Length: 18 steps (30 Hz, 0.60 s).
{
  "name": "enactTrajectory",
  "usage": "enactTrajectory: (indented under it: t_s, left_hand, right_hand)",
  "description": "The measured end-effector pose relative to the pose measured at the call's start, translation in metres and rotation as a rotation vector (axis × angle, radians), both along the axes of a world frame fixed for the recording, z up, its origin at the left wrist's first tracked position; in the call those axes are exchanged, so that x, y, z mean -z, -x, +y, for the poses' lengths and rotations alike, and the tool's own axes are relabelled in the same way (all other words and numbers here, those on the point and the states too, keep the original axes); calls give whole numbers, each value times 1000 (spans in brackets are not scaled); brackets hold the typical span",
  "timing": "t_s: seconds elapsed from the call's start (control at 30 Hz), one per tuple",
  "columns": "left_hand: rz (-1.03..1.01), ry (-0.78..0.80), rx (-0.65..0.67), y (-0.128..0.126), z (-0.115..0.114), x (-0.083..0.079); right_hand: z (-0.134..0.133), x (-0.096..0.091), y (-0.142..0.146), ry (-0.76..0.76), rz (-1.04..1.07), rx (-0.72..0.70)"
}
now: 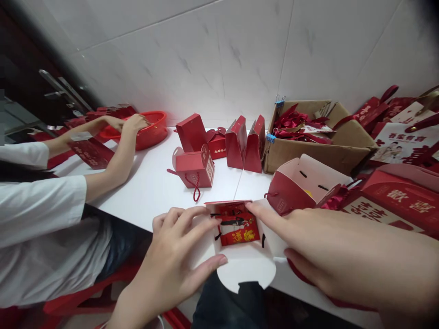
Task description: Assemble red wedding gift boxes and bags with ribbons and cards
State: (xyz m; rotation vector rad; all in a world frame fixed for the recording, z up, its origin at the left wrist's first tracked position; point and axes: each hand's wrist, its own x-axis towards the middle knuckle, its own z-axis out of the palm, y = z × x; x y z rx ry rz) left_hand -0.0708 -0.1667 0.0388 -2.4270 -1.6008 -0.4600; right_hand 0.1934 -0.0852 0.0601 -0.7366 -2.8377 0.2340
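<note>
My left hand grips the left flap of an open red gift box with a white inside, thumb under the lower flap and fingers on the rim. My right hand holds the box's right side, its index finger stretched across the top edge. Inside the box lies a red packet with gold characters. The box sits at the near edge of the white table.
Several red gift boxes stand mid-table, another open one to the right. A cardboard carton holds red ribbons. Flat printed bags pile at right. On the left, another person in white reaches into a red basin.
</note>
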Motion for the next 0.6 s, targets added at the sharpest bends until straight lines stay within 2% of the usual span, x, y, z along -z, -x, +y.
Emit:
enactTrajectory:
  t_s: [0.1,0.23,0.33,0.47,0.6]
  left_hand:
    - [-13,23,-27,-1,2,8]
    - [-118,38,-42,-5,16,16]
    - [-210,48,-24,-10,23,22]
    - [-251,-53,79,-23,11,40]
    - [-319,-192,121,-37,-2,66]
  right_hand:
    - [1,1,2,11,-49,33]
    - [4,2,10,40,-153,118]
    - [2,8,11,-20,-182,189]
    - [-13,14,10,-130,-247,193]
    - [-24,9,19,-206,-237,220]
